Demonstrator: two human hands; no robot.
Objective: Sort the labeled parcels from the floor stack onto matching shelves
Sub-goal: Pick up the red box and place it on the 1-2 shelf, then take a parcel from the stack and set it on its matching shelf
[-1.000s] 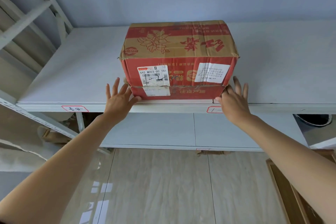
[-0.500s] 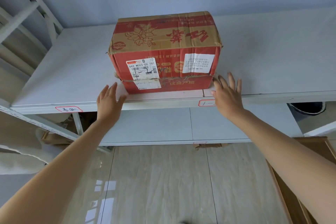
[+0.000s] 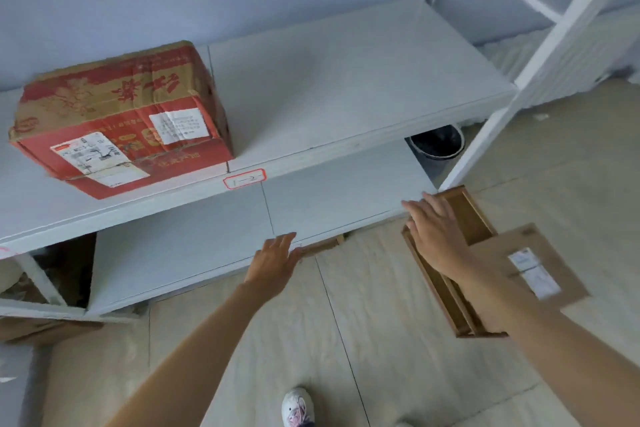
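A red and tan cardboard parcel (image 3: 124, 118) with white shipping labels rests on the upper white shelf (image 3: 346, 90), left of a red-framed shelf tag (image 3: 244, 179). Both hands are off it. My left hand (image 3: 275, 262) hovers open over the front edge of the lower shelf (image 3: 194, 246). My right hand (image 3: 438, 236) is open too, fingers spread, above a wooden tray-like box (image 3: 446, 284) on the floor. A flat brown parcel (image 3: 530, 263) with a white label lies on the floor at the right, partly under my right forearm.
A white rack upright (image 3: 540, 55) slants across the right. A black bin (image 3: 437, 144) stands under the shelf's right end. Cardboard (image 3: 41, 329) lies under the rack at the left. My white shoe (image 3: 296, 407) is on the pale tiled floor.
Both hands have left the red parcel and dropped below the upper shelf. The view has swung right and down, bringing the floor parcels into sight.
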